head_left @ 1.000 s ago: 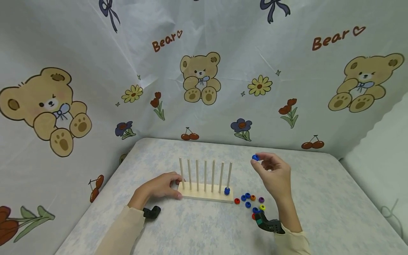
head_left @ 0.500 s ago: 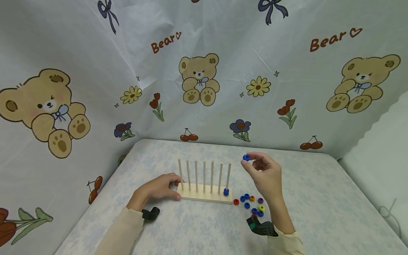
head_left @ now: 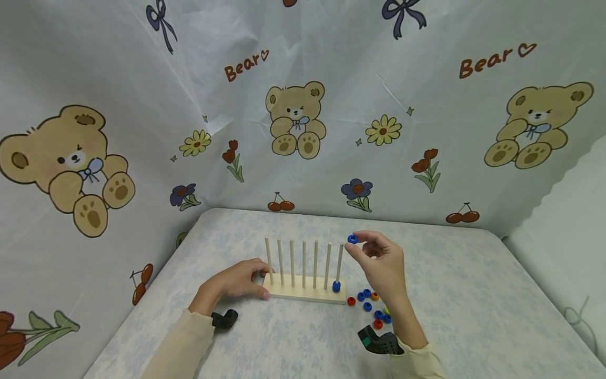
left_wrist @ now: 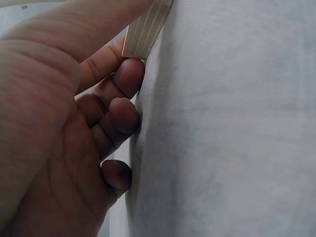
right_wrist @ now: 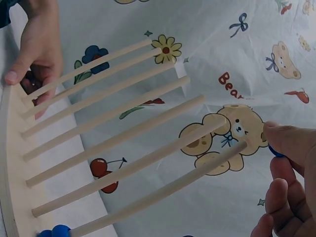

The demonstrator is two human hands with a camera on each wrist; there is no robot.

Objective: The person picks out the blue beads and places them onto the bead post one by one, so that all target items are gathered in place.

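Observation:
A wooden peg rack with several upright pegs stands on the table. My left hand grips the left end of its base, thumb at the front and fingers behind; the left wrist view shows the base's layered end between thumb and fingers. Blue beads sit at the foot of the rightmost peg. Between thumb and fingertip my right hand pinches a blue bead, just right of that peg's top and apart from it. In the right wrist view this bead is mostly hidden by the thumb.
Loose beads in blue, red, orange and yellow lie right of the rack, among them a red bead by its corner and another red bead nearer the front. My right forearm covers part of this group. A bear-print cloth hangs behind the table.
My right hand has moved left with the blue bead, from well right of the rack to beside the rightmost peg's top. The left hand still holds the base.

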